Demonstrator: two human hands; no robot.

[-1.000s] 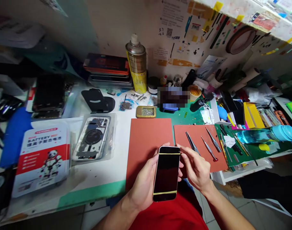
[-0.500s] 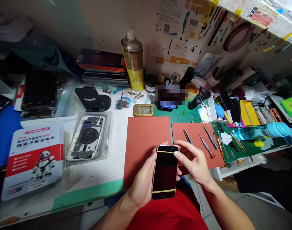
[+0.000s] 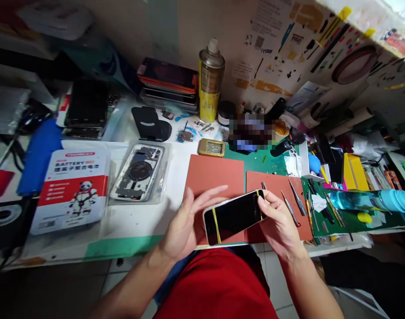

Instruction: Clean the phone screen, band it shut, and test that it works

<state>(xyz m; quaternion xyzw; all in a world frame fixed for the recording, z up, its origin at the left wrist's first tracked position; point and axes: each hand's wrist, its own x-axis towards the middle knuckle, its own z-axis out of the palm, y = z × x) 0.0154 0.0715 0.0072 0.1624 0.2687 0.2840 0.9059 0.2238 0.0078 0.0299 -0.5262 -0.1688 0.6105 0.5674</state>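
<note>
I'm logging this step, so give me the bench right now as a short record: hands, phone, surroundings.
Right hand: grips one end of the phone, thumb over its front
Left hand: open, at the phone's other end; contact unclear
Phone: screen dark, tilted, yellow bands across it near both ends
Right mat: slim metal tools
Left side: battery package, second handset
Behind: spray can, small tin

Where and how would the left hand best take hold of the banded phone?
Likely the left end of the phone, around the yellow band, coming from the left and gripping across its long edges. It is a slim slab, slanting with that end lower in view, and the right hand holds the other end. The left hand is open beside it; whether it touches is unclear.
</note>
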